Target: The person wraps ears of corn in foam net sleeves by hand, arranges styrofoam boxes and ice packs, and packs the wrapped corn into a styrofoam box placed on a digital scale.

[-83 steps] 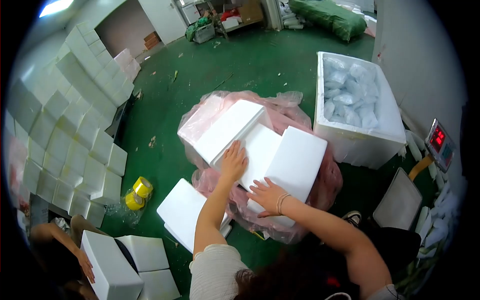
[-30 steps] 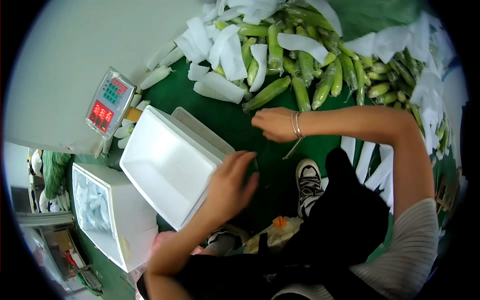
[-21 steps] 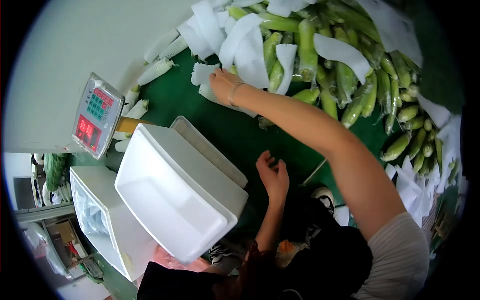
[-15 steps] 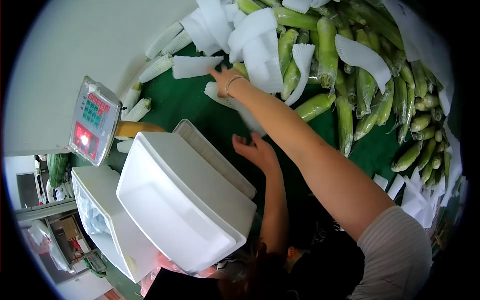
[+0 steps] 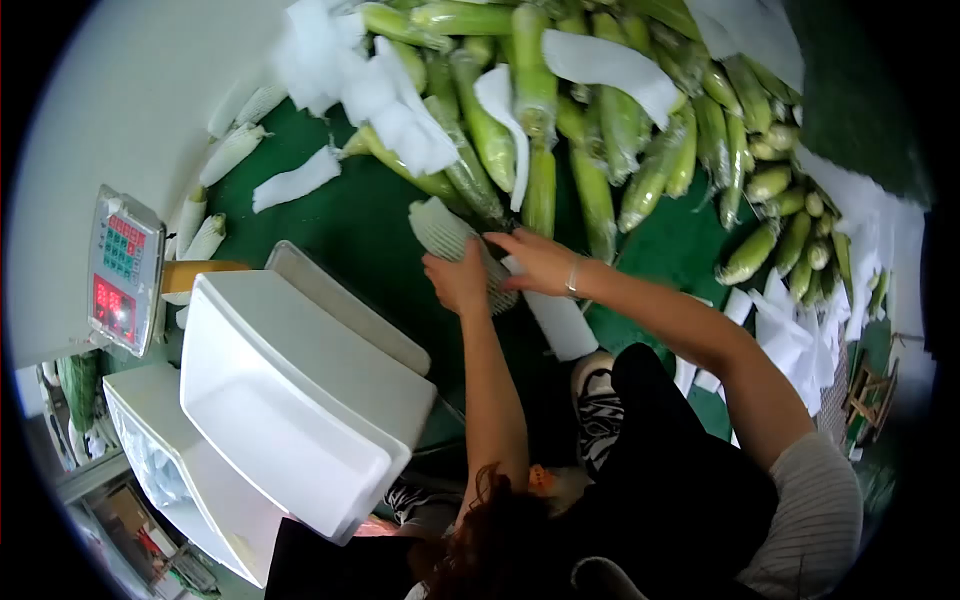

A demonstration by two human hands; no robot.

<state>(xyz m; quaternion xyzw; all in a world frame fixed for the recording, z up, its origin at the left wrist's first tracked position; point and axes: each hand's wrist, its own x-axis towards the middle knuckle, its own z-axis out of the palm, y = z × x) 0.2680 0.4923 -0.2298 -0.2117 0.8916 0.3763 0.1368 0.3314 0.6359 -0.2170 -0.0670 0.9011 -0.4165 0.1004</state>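
Location type: produce packing room, workshop grade. Indicators are as follows. The green floor [image 5: 670, 255] serves as the work surface and meets a plain pale wall [image 5: 130, 120] at its left edge. Many long green vegetables [image 5: 490, 130], wrapped in clear film, lie piled directly on it. Pieces in white foam-net sleeves [image 5: 233, 153] lie along the wall edge. Loose white foam sheets [image 5: 610, 70] overlie the pile. Weighing equipment: one scale with a lit red display [image 5: 115, 310], near the same edge. Packaging: a white foam box [image 5: 300, 400] and a larger open box [image 5: 215, 470] containing clear packs [image 5: 155, 450]. Storage: a shelf [image 5: 130, 510] beyond.
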